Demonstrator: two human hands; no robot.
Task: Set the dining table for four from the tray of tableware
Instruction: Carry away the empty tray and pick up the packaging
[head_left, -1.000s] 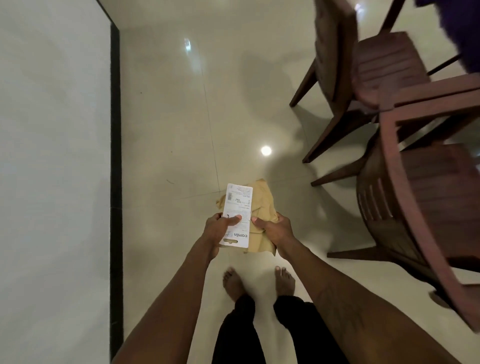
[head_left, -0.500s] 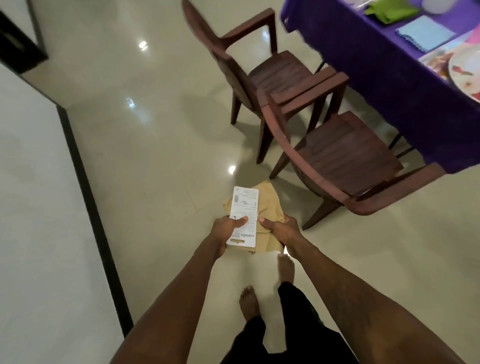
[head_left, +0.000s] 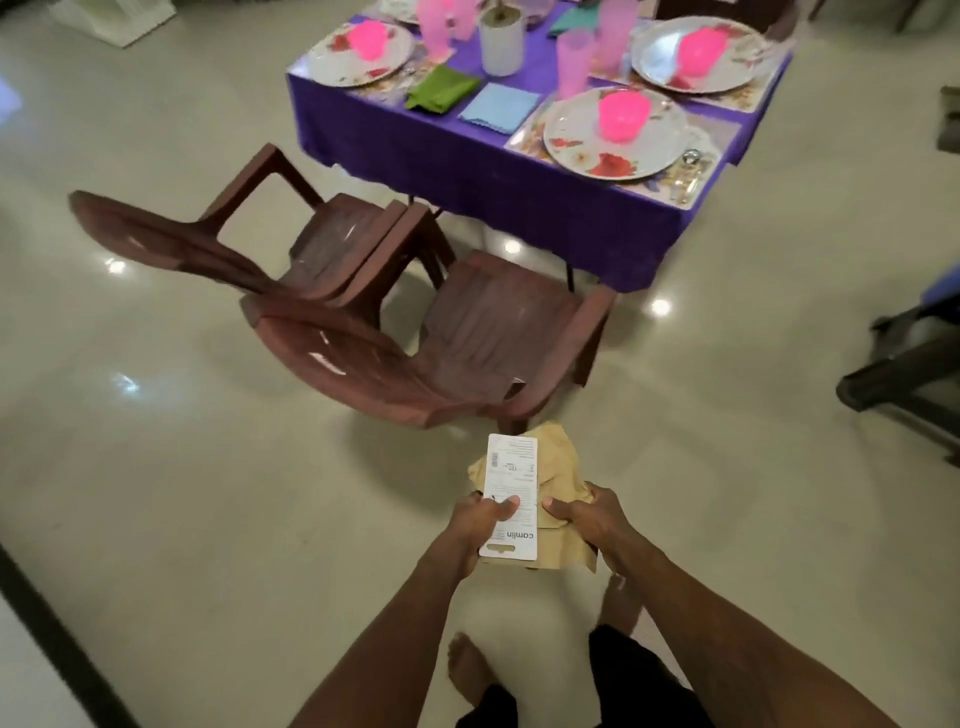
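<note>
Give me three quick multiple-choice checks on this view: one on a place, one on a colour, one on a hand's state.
1. Where is the white card?
A) on the floor
B) on a chair seat
C) in the left hand

2. What colour is the bowl on the nearest plate?
A) pink
B) green
C) white

3. What is the right hand doing?
A) hanging empty
B) gripping the tan cloth
C) pressing on the table

Answers:
1. C: the left thumb pins the card from above.
2. A: the bowl is bright pink against the pale plate.
3. B: the hand is curled round the cloth's near edge.
</note>
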